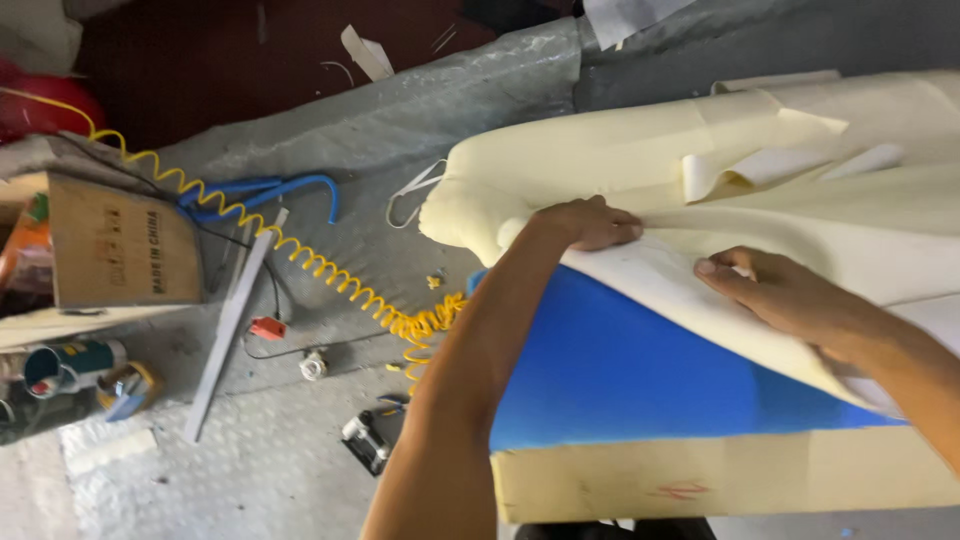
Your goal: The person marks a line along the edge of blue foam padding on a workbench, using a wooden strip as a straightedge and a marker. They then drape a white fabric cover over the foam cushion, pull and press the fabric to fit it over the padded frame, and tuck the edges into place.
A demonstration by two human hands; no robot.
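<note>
The left hand (585, 222) lies knuckles up on the thick, pale yellow foam sheet (640, 150), its fingers curled down and pinching the sheet's near edge where it folds over. The right hand (775, 290) rests to the right of it, palm down on the same edge, thumb stretched out toward the left hand and the fingers bent onto the foam; whether they clasp the edge cannot be told. The foam sheet spreads across the right half of the scene, from the middle to the far right, and drapes over a bright blue foam block (620, 375), which shows beneath the lifted edge. Under the blue block, at the near right, sits a cream slab (740, 480) with a faint red mark. To the left, on the grey textured floor (250, 460), a yellow coiled air hose (300, 255) runs from far left toward the middle, past a blue looped tube (265, 190), a long grey metal strip (230, 320) and a brown cardboard box (115, 245). A small black tool (365, 440) lies near the left forearm.
</note>
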